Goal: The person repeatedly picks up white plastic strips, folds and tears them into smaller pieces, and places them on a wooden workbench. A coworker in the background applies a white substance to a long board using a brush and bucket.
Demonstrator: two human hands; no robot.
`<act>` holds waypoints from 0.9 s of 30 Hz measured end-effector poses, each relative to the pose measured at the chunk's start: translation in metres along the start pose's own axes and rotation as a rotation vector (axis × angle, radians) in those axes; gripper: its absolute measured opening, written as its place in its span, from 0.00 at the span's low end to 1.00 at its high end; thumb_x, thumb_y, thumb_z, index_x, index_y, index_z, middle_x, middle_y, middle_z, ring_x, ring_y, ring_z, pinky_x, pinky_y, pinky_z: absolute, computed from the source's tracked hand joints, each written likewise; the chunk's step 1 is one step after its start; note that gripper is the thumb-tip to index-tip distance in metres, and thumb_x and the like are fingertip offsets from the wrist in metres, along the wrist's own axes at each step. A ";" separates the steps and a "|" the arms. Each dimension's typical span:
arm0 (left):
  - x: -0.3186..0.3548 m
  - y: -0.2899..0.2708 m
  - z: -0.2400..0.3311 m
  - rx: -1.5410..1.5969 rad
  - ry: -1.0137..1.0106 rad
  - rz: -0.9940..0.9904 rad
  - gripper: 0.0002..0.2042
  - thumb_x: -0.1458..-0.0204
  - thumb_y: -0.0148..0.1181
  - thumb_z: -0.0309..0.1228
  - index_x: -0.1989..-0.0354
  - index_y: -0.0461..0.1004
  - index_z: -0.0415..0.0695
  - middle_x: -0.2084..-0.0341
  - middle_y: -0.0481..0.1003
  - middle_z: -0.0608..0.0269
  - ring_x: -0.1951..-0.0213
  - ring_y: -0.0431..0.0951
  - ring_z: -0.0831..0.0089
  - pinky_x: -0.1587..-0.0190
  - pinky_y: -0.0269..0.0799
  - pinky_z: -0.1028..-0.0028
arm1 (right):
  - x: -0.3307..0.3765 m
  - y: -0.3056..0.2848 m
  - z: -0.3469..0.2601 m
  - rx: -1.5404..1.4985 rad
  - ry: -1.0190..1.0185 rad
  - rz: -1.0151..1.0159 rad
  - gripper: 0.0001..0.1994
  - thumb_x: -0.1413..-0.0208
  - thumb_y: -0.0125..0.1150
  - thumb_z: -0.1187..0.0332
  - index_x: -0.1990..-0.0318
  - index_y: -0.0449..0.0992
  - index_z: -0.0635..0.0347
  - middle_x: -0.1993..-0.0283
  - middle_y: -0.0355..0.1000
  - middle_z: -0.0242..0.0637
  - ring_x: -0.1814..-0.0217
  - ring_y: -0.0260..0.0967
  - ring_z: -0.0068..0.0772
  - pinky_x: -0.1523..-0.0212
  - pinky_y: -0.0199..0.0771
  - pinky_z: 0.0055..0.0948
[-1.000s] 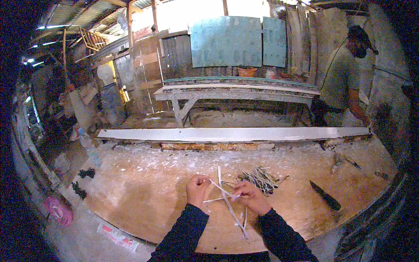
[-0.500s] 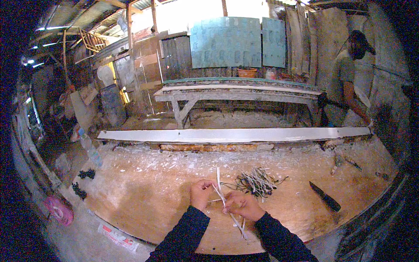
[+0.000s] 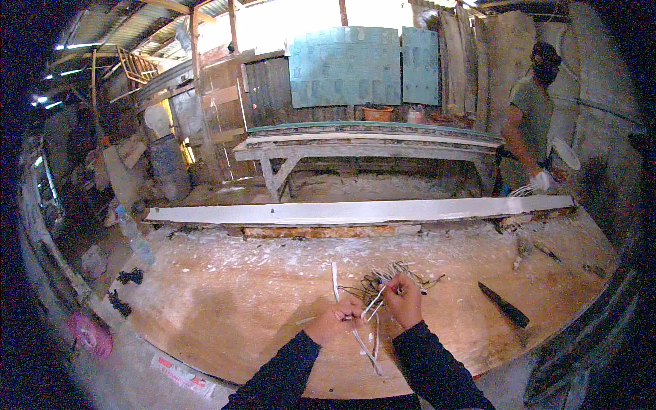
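My left hand point(image 3: 336, 320) is closed in a pinch on narrow white strips point(image 3: 366, 351), low over the wooden table. One strip rises beyond its fingers, and others trail toward me. To the right and slightly farther off, my right hand point(image 3: 406, 301) pinches a thin white strip point(image 3: 373, 305) that runs across to the left fingers. Whether the strips are knotted where they cross is hidden by the fingers. Just behind my right hand lies a tangled bundle of black and white cords point(image 3: 373, 281), partly covered by it.
A black-handled knife point(image 3: 503, 305) lies right of my hands on the table point(image 3: 225, 301). A long white-topped board point(image 3: 328, 213) borders the far side. Near its right end, a co-worker point(image 3: 531, 113) reaches down with pale strands. Black clumps point(image 3: 130, 275) and a plastic bottle point(image 3: 134, 232) are left.
My right hand has moved up and away toward the cord bundle, drawing a strip with it. My left hand has come down and right onto the crossing strips. The co-worker has turned and leaned in.
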State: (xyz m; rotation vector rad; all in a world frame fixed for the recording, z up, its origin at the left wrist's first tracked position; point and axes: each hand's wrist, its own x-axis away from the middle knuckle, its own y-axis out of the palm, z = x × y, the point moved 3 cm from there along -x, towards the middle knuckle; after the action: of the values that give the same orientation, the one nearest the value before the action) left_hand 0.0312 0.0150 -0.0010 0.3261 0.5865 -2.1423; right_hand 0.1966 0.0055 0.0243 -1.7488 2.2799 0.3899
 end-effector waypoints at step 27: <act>0.012 -0.067 0.003 -0.425 -0.252 0.771 0.06 0.64 0.64 0.28 0.81 0.73 0.40 0.80 0.70 0.63 0.75 0.69 0.75 0.74 0.64 0.79 | 0.007 0.022 -0.008 0.081 -0.154 -0.397 0.05 0.58 0.61 0.70 0.73 0.73 0.60 0.61 0.65 0.35 0.59 0.62 0.31 0.57 0.61 0.28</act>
State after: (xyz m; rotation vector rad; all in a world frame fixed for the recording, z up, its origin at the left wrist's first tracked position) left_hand -0.0299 0.0395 0.0159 0.0248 0.6216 -1.2561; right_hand 0.1734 0.0018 0.0307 -1.9917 1.7642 0.3335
